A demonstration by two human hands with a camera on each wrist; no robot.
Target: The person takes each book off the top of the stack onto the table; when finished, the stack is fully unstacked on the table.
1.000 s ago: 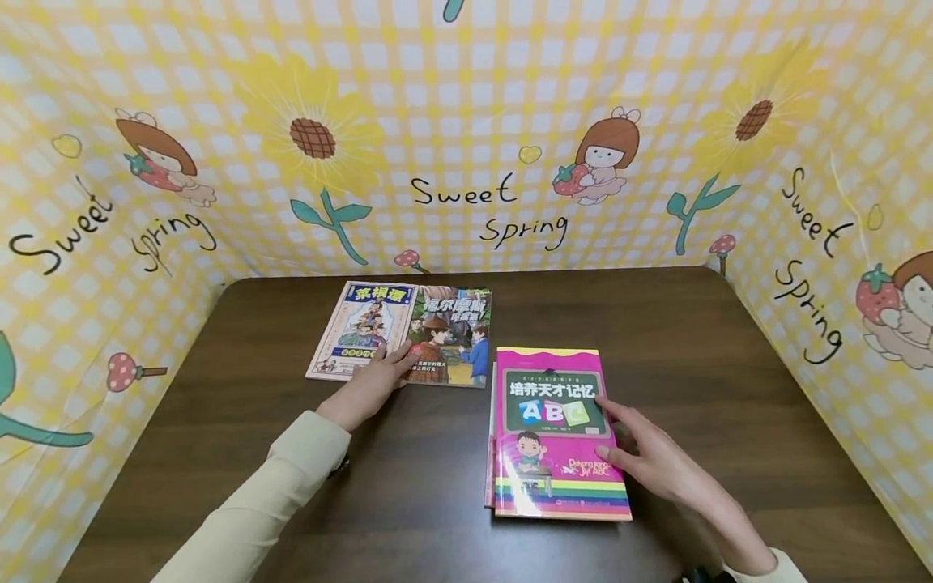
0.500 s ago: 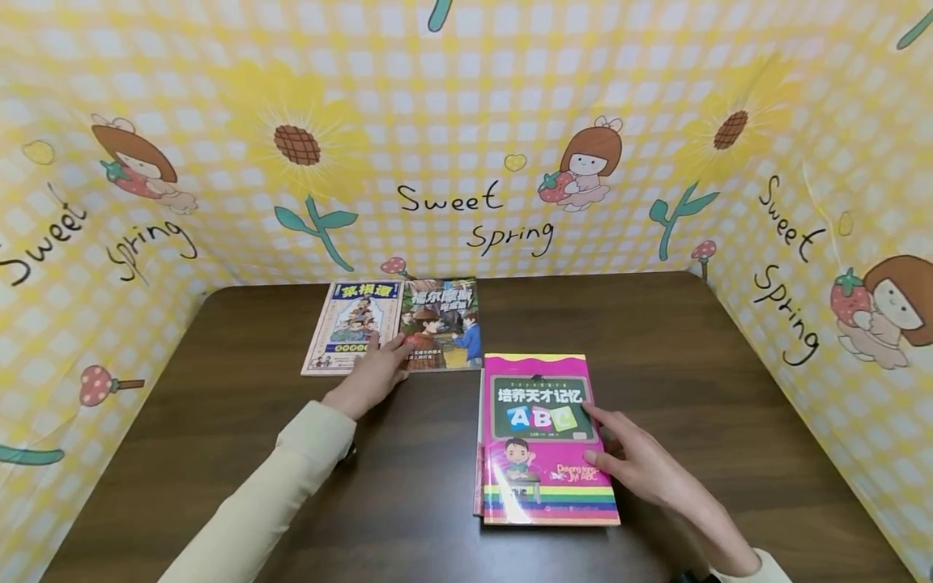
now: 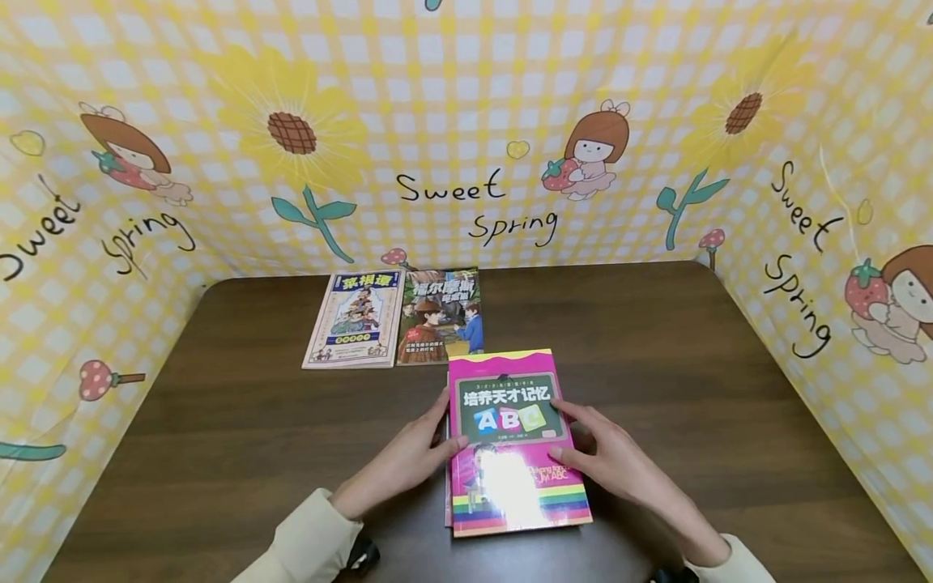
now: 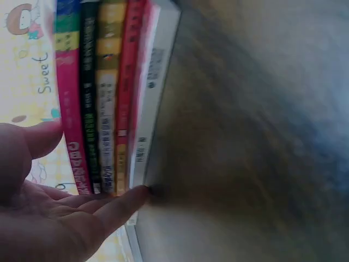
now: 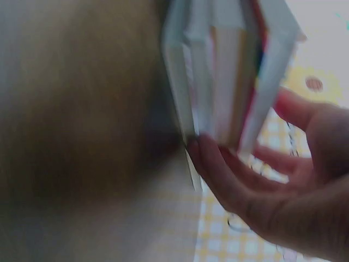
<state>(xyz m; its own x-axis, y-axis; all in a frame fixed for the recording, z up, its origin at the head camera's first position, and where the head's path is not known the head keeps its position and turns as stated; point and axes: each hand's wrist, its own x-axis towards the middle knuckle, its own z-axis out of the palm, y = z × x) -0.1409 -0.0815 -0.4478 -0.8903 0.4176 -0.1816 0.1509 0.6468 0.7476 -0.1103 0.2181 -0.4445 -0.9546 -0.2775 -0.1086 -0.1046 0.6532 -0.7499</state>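
As I look on remotely, the pink-topped stack of books (image 3: 510,447) sits between my left hand (image 3: 404,456) and right hand (image 3: 618,455) (both spread against its opposite sides).

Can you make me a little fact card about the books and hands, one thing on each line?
Top book: pink ABC book, lying face up
Under it: more books, stacked flat
Left hand: fingers along the spines, thumb on the pink cover
Right hand: fingers along the page edges, thumb on the pink cover
Back books: blue-and-yellow-titled book, with Sherlock Holmes book to its right
Table: brown wood-grain table
Backdrop: yellow-checked "Sweet Spring" cloth
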